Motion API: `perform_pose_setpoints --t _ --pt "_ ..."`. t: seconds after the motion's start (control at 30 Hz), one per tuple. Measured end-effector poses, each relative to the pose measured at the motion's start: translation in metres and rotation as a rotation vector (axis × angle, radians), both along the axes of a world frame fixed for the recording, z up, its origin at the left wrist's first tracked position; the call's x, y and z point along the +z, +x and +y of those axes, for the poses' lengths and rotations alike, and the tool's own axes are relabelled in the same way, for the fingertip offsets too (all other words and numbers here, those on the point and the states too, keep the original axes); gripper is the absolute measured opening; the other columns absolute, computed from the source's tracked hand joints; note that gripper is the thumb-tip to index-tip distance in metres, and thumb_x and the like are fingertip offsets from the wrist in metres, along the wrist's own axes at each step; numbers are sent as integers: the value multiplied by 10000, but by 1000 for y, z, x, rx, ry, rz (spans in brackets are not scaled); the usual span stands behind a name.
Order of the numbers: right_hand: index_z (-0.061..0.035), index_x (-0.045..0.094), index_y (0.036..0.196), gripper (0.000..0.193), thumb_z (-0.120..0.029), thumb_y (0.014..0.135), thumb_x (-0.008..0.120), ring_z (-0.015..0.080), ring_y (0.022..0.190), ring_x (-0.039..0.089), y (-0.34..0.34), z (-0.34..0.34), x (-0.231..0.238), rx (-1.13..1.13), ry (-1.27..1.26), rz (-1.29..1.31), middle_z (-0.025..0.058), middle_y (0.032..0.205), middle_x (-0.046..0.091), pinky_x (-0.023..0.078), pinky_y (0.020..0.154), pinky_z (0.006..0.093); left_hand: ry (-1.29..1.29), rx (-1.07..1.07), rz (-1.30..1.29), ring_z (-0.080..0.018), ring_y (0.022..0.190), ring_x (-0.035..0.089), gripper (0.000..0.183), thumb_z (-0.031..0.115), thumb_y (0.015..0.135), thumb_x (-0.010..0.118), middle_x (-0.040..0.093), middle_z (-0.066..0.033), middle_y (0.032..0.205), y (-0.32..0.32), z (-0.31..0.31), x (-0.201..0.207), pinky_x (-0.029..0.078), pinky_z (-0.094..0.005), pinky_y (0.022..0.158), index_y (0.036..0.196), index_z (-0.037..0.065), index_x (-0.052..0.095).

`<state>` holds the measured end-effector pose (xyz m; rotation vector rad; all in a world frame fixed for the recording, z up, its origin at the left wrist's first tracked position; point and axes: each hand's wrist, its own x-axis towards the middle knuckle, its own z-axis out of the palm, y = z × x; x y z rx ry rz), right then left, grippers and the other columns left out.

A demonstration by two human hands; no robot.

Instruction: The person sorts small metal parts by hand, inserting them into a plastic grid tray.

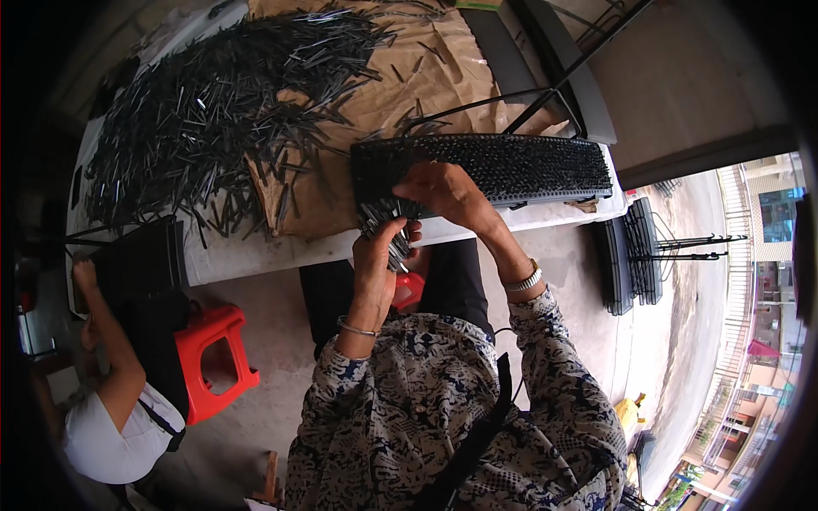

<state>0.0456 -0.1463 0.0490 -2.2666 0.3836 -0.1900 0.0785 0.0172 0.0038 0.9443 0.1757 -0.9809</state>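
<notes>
My left hand (pixel 373 257) is closed around a bundle of thin dark strips (pixel 394 247), their shiny ends sticking out between the fingers. Just above and to the right of it, my right hand (pixel 447 194) reaches over the left part of a long black rack (pixel 537 166) that bristles with rows of small upright pieces. The fingers of that hand are drawn together in a pinch; what they hold, if anything, is too small to make out. A big heap of loose black strips (pixel 221 111) covers the left of the table.
Brown paper (pixel 434 72) lies over the white-covered table (pixel 247 266). A thin black metal frame (pixel 477 104) rises behind the rack. At left, another person (pixel 128 426) works beside a red plastic stool (pixel 213 362). Dark panels (pixel 630 255) stand on the floor at right.
</notes>
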Motion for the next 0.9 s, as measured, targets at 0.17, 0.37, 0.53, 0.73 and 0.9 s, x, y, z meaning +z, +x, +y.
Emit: perform_pose_setpoints --t 0.17,0.37,0.53,0.73,0.9 --pt "-5 637 921 120 -91 837 642 128 725 589 -12 4 -7 121 435 72 64 822 643 477 654 268 48 -17 -42 -156 714 650 229 186 840 646 683 -91 835 -1 -4 7 492 -267 549 1010 35 628" --pt "1 608 882 103 -70 807 603 119 627 586 -14 -6 -18 21 327 -196 73 693 618 460 566 272 47 -44 -72 -153 703 651 203 189 841 647 686 -85 809 3 -7 3 486 -269 541 984 45 642" --pt "-13 614 910 104 -81 833 602 112 683 570 -11 -3 0 -21 309 -13 52 739 607 464 616 262 66 -35 -76 -150 689 649 194 181 833 657 688 -84 811 4 -8 0 482 -272 529 974 49 638" --pt "-4 602 918 98 -88 869 589 105 716 578 -16 -4 -11 70 220 -71 53 776 618 467 626 256 96 -19 -64 -137 631 642 160 146 803 679 686 -67 758 -1 -11 7 445 -255 498 924 45 651" --pt "-20 568 915 106 -94 846 597 248 651 639 -8 -12 -7 -231 232 -139 121 720 631 489 590 336 124 -18 -65 -142 634 644 168 157 795 691 685 -71 764 1 -7 -2 448 -255 499 910 42 648"
